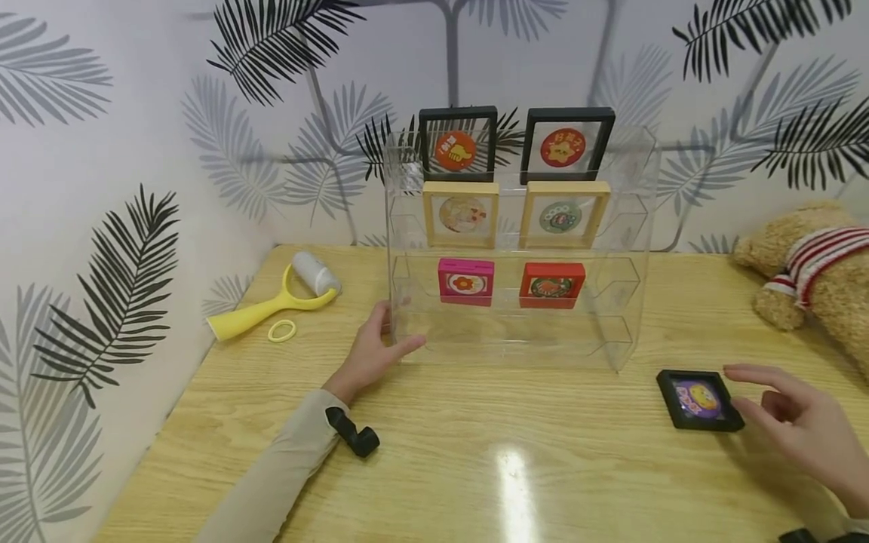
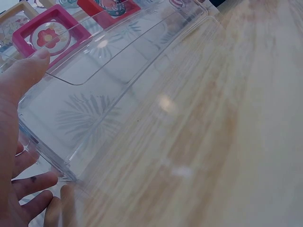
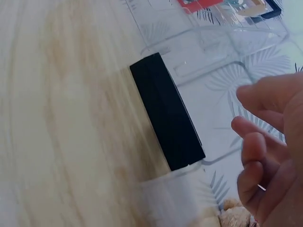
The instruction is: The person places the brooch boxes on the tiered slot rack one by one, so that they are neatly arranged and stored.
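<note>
A clear acrylic tiered display stand (image 1: 512, 343) stands upright against the wall. My left hand (image 1: 369, 353) holds its lower left side, with the thumb across the front and the other fingers around the side edge. In the left wrist view that thumb (image 2: 28, 71) lies near a magenta frame (image 2: 49, 35) on the stand. A small black square frame (image 1: 672, 400), a purple and yellow picture inside it, lies on the table right of the stand. Beside its right edge is my right hand (image 1: 804, 422), thumb and fingers spread apart with nothing between them; the right wrist view shows the black frame (image 3: 165, 111) edge-on.
Black frames (image 1: 458, 113), cream frames (image 1: 462, 188), and magenta and red (image 1: 553, 302) ones stand in pairs on the tiers. Left on the table are a yellow slingshot-like handle (image 1: 251, 317), a grey-white cylinder (image 1: 314, 273) and a yellow ring (image 1: 281, 330). A teddy bear (image 1: 838, 302) lies at right.
</note>
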A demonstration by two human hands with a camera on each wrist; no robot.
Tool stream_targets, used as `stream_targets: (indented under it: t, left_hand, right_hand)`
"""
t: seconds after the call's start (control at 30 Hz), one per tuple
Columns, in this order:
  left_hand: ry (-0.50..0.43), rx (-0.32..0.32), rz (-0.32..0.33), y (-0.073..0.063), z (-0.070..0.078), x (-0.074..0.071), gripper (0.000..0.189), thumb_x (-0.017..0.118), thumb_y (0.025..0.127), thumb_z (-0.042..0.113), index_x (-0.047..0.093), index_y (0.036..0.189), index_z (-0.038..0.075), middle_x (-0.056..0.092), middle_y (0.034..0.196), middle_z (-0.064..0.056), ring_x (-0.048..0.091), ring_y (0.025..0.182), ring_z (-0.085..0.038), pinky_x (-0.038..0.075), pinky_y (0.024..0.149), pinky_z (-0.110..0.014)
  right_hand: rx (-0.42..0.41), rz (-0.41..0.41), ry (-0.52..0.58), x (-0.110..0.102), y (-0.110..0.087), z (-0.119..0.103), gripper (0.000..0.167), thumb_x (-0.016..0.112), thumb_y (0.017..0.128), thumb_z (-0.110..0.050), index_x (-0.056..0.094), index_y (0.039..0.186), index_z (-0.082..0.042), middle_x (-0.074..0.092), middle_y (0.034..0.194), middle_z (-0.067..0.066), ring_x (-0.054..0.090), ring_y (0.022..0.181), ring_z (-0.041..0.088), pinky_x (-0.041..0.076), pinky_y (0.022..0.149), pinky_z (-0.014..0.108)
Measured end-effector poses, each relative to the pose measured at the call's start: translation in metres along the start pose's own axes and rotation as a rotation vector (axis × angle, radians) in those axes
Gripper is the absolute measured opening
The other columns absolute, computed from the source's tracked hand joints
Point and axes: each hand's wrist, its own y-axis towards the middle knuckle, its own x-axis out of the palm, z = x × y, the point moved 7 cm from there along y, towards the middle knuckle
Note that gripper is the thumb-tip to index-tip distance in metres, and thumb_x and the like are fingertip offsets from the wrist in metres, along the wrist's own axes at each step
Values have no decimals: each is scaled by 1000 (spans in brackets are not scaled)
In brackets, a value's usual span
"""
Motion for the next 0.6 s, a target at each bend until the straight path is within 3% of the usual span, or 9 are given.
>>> stream_targets:
  t: [0.03, 0.1, 0.17, 0.2, 0.3, 0.47, 0.6]
  left_hand:
    - [0, 0, 0, 0, 0, 0, 68, 73, 85, 32, 38, 141, 15, 51, 134, -16, 49, 123, -32, 38, 105, -50]
    - [2, -4, 0, 0, 1, 0, 67, 73, 86, 31, 38, 141, 15, 51, 134, -16, 49, 123, -32, 38, 105, -50]
    - [7, -4, -2, 0, 2, 0, 67, 73, 86, 30, 38, 141, 15, 52, 133, -17, 49, 122, -32, 38, 104, -50]
    - [7, -5, -2, 0, 3, 0, 67, 73, 86, 29, 38, 141, 14, 52, 132, -17, 49, 122, -32, 38, 104, -50]
    - [7, -10, -4, 0, 4, 1, 67, 73, 86, 26, 38, 142, 14, 52, 132, -17, 49, 121, -32, 38, 104, -50]
    - [1, -23, -2, 0, 0, 1, 67, 73, 86, 29, 38, 142, 16, 53, 131, -16, 49, 120, -32, 38, 103, -50]
    - [-2, -13, 3, 0, 1, 0, 67, 73, 86, 28, 38, 141, 15, 52, 132, -16, 49, 120, -32, 38, 103, -49]
  right_hand:
    - [-6, -15, 13, 1, -1, 2, 51, 69, 78, 15, 64, 124, -8, 57, 84, -25, 34, 43, -1, 26, 38, 19]
    - [-17, -66, 27, 5, -4, 5, 61, 71, 74, 17, 58, 130, -5, 55, 110, -28, 40, 46, -1, 29, 40, 19]
    - [-9, -131, 14, 10, -7, 10, 70, 74, 73, 14, 52, 136, -4, 41, 131, -32, 45, 50, 0, 32, 43, 19]
    - [2, -163, 4, 12, -9, 13, 74, 75, 72, 12, 49, 139, -5, 38, 131, -32, 47, 51, 1, 33, 44, 19]
    - [28, -242, -11, 17, -13, 21, 86, 79, 71, 6, 39, 146, -6, 32, 128, -31, 48, 54, 2, 34, 45, 20]
    - [10, -273, 7, 21, -13, 22, 97, 82, 66, 5, 31, 149, -4, 41, 104, -16, 45, 51, 2, 33, 43, 21]
    - [36, -312, -19, 24, -8, 26, 96, 82, 70, 0, 30, 150, -5, 45, 80, -14, 39, 46, 2, 31, 42, 21]
